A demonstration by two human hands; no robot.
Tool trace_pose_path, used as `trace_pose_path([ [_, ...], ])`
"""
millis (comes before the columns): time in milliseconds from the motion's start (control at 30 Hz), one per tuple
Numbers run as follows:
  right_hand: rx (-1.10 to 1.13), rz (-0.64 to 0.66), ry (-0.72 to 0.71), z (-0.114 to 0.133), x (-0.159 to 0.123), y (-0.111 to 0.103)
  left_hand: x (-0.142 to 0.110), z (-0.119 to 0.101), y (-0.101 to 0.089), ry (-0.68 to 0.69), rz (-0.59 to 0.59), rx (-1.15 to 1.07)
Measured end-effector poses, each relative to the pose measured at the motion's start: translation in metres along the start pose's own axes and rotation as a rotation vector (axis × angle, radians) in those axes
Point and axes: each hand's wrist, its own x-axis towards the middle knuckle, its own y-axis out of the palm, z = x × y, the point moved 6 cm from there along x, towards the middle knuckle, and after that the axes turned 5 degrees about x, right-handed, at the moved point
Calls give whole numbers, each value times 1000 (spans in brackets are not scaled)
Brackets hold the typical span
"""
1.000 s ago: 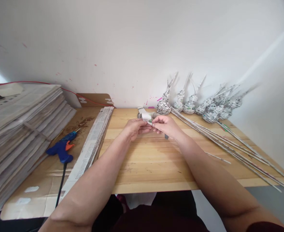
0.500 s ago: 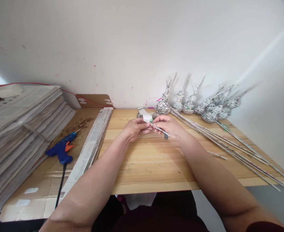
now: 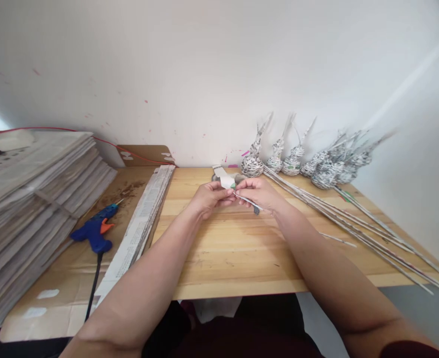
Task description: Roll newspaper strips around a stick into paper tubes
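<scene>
Over the far middle of the wooden table (image 3: pixel 219 268), my left hand (image 3: pixel 211 198) and my right hand (image 3: pixel 256 193) meet around a newspaper strip (image 3: pixel 226 180). From my fingers its flat, unrolled end sticks up to the left, with a green patch near its base. Toward the lower right the paper runs out as a thin rolled tube (image 3: pixel 252 203) under my right hand. My left thumb and fingers pinch the strip where flat paper turns into tube. My right fingers are closed on the tube beside them. A greyish object behind the hands is mostly hidden.
Several woven newspaper gourd shapes (image 3: pixel 252 165) stand along the wall at the back right. Long paper tubes (image 3: pixel 316 209) lie across the table's right side. On cardboard (image 3: pixel 60 278) at left are a blue glue gun (image 3: pixel 96 228), a tall newspaper stack (image 3: pixel 36 199) and cut strips (image 3: pixel 139 223).
The rolled tube's far end, past my right forearm, has slid slightly right. Both hands stay almost in place, with small finger shifts on the paper.
</scene>
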Motion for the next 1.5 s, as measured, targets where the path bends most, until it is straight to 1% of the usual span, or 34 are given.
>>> trace_pose_path([
  [267,12,41,31,0,-1,1,1,2,-1,-8,-20,17],
  [467,-23,46,-13,0,0,1,2,3,-3,1,-54,1],
  [533,-64,39,-53,2,-1,2,3,4,-4,5,-81,-23],
  [633,-153,-11,-147,9,-4,3,5,3,-5,34,-104,-85],
  [767,-247,-79,-289,15,-6,4,6,1,-3,92,-96,-157],
  [900,-356,-111,-411,20,-8,6,6,0,-3,103,-107,-181],
  [967,-399,-136,-444,21,-8,7,5,-1,-3,108,-116,-193],
  [1067,-418,-170,-419,20,-8,6,5,-1,-2,115,-114,-207],
  [1200,-378,-167,-321,16,-7,4,4,1,-1,110,-119,-190],
  [1367,-148,-125,-116,7,-4,2,5,1,-1,125,-111,-167],
  [1433,-77,-118,-69,4,-3,2,5,2,-2,117,-101,-139],
  [1500,-51,-107,-64,3,-2,2,5,2,-4,99,-101,-101],
])
